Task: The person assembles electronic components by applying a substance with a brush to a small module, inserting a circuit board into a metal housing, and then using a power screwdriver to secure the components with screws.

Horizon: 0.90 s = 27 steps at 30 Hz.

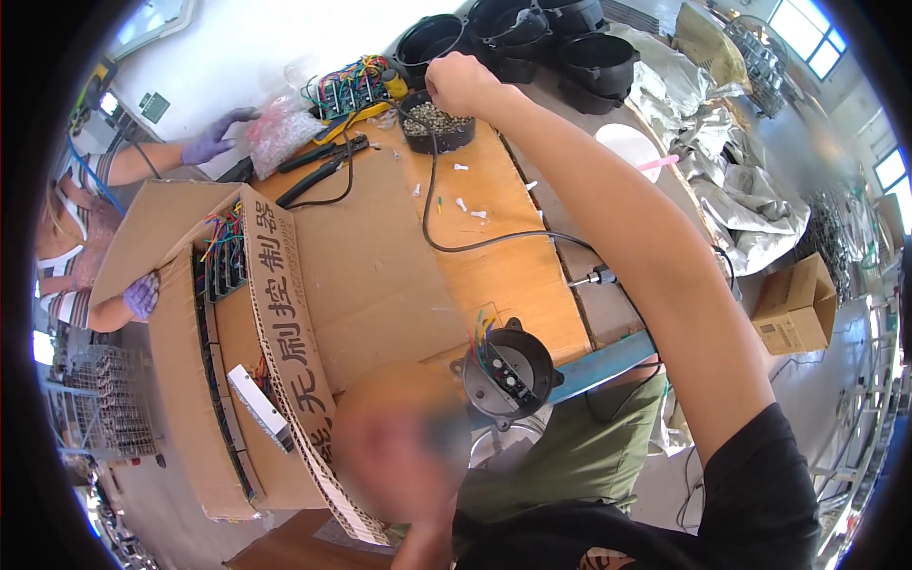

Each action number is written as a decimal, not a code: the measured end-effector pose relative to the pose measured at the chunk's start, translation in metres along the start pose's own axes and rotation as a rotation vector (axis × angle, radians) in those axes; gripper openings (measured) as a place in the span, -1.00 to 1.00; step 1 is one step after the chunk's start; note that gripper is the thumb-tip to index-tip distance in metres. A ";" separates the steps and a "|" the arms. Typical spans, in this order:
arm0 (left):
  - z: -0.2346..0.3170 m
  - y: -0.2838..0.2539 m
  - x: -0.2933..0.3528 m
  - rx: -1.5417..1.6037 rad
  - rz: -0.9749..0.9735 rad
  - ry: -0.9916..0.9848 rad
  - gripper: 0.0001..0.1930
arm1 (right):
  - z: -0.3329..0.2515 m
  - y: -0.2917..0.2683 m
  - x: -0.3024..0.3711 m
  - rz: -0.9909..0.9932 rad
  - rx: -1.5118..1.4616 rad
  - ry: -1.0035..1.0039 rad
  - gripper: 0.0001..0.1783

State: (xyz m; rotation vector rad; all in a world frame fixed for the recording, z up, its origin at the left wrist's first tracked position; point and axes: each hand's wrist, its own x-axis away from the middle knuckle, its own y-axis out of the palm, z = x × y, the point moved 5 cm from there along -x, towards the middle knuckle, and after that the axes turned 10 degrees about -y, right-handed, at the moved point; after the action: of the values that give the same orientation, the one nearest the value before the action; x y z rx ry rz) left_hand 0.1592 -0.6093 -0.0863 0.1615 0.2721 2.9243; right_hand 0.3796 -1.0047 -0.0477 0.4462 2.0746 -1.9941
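My right arm stretches to the far side of the table. My right hand [463, 85], fingers curled together, is at the rim of a black dish of small screws [437, 128]; its fingertips are hard to see. Near the front edge, my left hand [404, 442] is smeared by blur, so its fingers do not show. Just right of it sits a round black housing [532, 356], with a circuit board [508, 378] and coloured wires inside. A driver with a metal bit [598, 275] lies at the table's right edge, under my right forearm.
An open cardboard box [271, 313] holding circuit boards stands left. Beyond it, a co-worker's purple-gloved hand [214, 141] is near a plastic bag [283, 133]. Pliers [323, 171], a black cable [432, 209] and small white pieces [461, 203] lie about. Black housings [594, 66] are stacked behind.
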 end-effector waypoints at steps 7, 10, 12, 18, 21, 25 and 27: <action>0.007 0.035 0.067 0.728 -0.444 -0.917 -0.64 | -0.149 -0.149 0.193 0.167 -0.491 -0.362 -0.90; -0.024 0.059 0.091 0.776 -0.524 -1.170 -0.61 | -0.198 -0.148 0.310 -0.255 -0.804 -0.376 -0.82; -0.055 0.067 0.105 0.826 -0.488 -1.280 -0.61 | -0.183 -0.134 0.342 -0.257 -0.868 -0.118 -0.75; -0.099 0.083 0.123 0.739 -0.616 -1.178 -0.74 | -0.024 -0.065 0.437 0.092 -1.503 1.441 -0.34; -0.105 0.086 0.127 0.697 -0.601 -1.155 -0.75 | 0.015 -0.051 0.427 0.087 -1.612 1.649 -0.31; -0.134 0.079 0.121 0.646 -0.507 -1.079 -0.79 | 0.018 -0.049 0.394 0.040 -1.370 1.565 -0.41; -0.147 0.079 0.121 0.612 -0.520 -1.082 -0.78 | 0.030 -0.053 0.399 0.215 -1.281 1.555 -0.50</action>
State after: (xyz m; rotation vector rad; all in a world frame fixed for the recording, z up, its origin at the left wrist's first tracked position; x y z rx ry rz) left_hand 0.0076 -0.6856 -0.2041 1.4130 0.8177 1.8044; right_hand -0.0114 -1.0126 -0.1475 1.9927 3.0329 0.4891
